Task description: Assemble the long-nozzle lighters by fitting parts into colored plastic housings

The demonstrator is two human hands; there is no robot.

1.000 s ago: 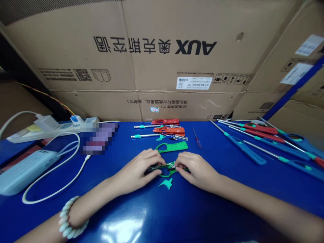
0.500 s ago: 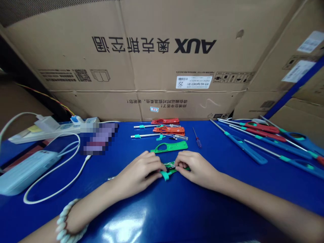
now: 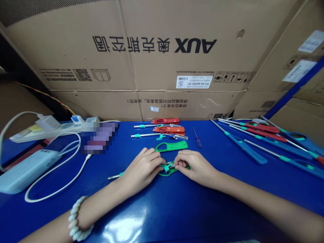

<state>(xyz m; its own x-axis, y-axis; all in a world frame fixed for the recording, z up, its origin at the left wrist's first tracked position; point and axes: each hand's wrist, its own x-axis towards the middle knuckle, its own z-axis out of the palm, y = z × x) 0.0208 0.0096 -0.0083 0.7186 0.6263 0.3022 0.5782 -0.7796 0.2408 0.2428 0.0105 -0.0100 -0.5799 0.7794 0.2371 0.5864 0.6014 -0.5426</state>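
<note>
Between my hands a green lighter handle half (image 3: pixel 165 174) lies on the blue table, white wires and a small black igniter (image 3: pixel 172 166) over it. My left hand (image 3: pixel 146 165) pinches a teal trigger (image 3: pixel 165 167) above this shell. On the other side, my right hand (image 3: pixel 193 165) has its fingertips closed at the black igniter's end; they partly hide it. A metal lighter tube (image 3: pixel 115 177) sticks out from behind my left forearm. Just beyond my hands rests the second green handle half (image 3: pixel 177 145).
Red handle halves (image 3: pixel 169 130) with metal tubes lie farther back, beside a small screwdriver (image 3: pixel 197 140). Several long lighters (image 3: pixel 245 145) are at right. A power bank (image 3: pixel 32 168), cable, blurred phone (image 3: pixel 101 138) and power strip (image 3: pixel 63 129) occupy the left. A cardboard box (image 3: pixel 152 74) stands behind.
My left hand has shifted slightly, and the teal trigger has moved up and inward over the green shell, close to the igniter. The metal tube now shows more. My right hand is nearly still.
</note>
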